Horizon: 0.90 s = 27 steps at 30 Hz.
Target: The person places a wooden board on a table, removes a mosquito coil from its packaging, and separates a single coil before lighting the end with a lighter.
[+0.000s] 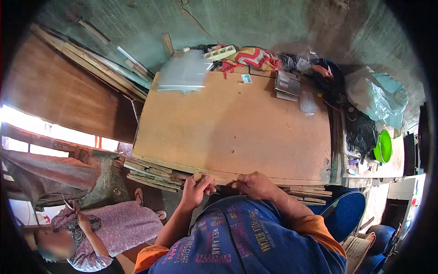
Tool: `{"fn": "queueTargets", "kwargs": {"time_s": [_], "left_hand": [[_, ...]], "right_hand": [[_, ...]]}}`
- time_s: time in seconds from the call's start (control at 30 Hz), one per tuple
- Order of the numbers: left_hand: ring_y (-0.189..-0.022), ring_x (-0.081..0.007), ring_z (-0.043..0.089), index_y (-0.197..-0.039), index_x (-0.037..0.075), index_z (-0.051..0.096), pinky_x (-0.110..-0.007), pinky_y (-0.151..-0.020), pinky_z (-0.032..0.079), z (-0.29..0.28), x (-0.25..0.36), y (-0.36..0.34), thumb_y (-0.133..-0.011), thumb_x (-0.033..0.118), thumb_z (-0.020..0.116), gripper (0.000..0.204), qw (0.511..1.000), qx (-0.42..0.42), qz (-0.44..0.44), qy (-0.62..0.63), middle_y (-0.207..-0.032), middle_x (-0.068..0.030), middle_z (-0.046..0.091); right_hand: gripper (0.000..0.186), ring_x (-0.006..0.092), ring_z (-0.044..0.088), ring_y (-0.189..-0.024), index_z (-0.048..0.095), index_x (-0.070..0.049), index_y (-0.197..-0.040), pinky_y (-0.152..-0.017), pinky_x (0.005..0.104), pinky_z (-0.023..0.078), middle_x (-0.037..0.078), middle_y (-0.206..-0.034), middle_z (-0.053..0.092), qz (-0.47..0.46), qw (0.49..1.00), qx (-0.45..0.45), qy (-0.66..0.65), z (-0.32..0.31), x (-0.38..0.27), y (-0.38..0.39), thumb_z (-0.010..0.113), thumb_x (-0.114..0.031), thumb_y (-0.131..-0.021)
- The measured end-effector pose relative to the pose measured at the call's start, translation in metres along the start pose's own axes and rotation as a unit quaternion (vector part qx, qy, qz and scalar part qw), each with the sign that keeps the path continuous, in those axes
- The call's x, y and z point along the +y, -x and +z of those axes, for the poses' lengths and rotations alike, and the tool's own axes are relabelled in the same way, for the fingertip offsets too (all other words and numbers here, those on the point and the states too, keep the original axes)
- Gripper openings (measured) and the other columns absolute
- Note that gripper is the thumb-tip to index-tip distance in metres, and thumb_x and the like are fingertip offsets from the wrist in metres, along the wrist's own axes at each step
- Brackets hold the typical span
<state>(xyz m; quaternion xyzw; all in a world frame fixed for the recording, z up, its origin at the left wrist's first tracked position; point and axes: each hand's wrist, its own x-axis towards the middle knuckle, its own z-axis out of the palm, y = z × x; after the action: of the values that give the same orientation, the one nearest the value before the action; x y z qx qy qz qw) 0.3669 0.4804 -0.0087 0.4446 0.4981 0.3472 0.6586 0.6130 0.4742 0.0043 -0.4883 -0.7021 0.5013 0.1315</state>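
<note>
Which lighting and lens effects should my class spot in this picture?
Head view: the opening at left is blown out to white; head view: a soft shadow dims part of the wooden tabletop; head view: the fisheye lens bows the tabletop's near edge, and the picture's corners are black.

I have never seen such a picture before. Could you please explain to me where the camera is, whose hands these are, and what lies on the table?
There is no machine: these are a person's own left hand and right hand. The single picture comes from a wide fisheye camera worn on that person's head, looking down, so straight edges bend. Toward the far side of the tan tabletop lie clear plastic sheets, a small card and other things. Both hands are at the near edge; whether they hold a thin strip there, I cannot tell.
</note>
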Motion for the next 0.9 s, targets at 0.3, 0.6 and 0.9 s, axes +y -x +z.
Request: {"fn": "queueTargets", "kwargs": {"time_s": [0.3,0.6,0.9], "left_hand": [[-0.061,-0.0120,0.063,-0.088,0.000,0.062,-0.024,-0.051,0.044,-0.004,-0.002,-0.004,-0.096,0.028,0.052,0.031,0.999,-0.002,0.013,-0.034,-0.076,-0.0070,0.067],[-0.060,-0.0121,0.062,-0.085,0.001,0.061,-0.025,-0.050,0.043,-0.008,0.000,-0.013,-0.096,0.026,0.051,0.029,0.998,-0.005,0.027,-0.054,-0.074,-0.0056,0.066],[-0.059,-0.0119,0.062,-0.083,0.002,0.059,-0.024,-0.050,0.042,0.005,0.002,-0.032,-0.095,0.024,0.054,0.026,0.999,0.003,0.018,-0.043,-0.069,-0.0037,0.062]], "right_hand": [[0.029,0.0374,0.064,-0.080,0.064,-0.006,-0.096,-0.071,0.0442,0.050,0.020,-0.081,0.065,-0.016,0.999,-0.030,-0.013,0.000,0.009,-0.007,0.052,-0.033,-0.093],[0.020,0.0287,0.066,-0.075,0.061,-0.003,-0.102,-0.068,0.0391,0.051,0.016,-0.081,0.066,0.004,0.993,-0.036,-0.110,-0.005,0.010,-0.013,0.049,-0.016,-0.094],[0.022,0.0261,0.066,-0.076,0.061,-0.003,-0.104,-0.070,0.0366,0.051,0.014,-0.080,0.066,-0.059,0.984,-0.013,-0.166,-0.018,0.029,-0.009,0.049,-0.018,-0.094]]}}
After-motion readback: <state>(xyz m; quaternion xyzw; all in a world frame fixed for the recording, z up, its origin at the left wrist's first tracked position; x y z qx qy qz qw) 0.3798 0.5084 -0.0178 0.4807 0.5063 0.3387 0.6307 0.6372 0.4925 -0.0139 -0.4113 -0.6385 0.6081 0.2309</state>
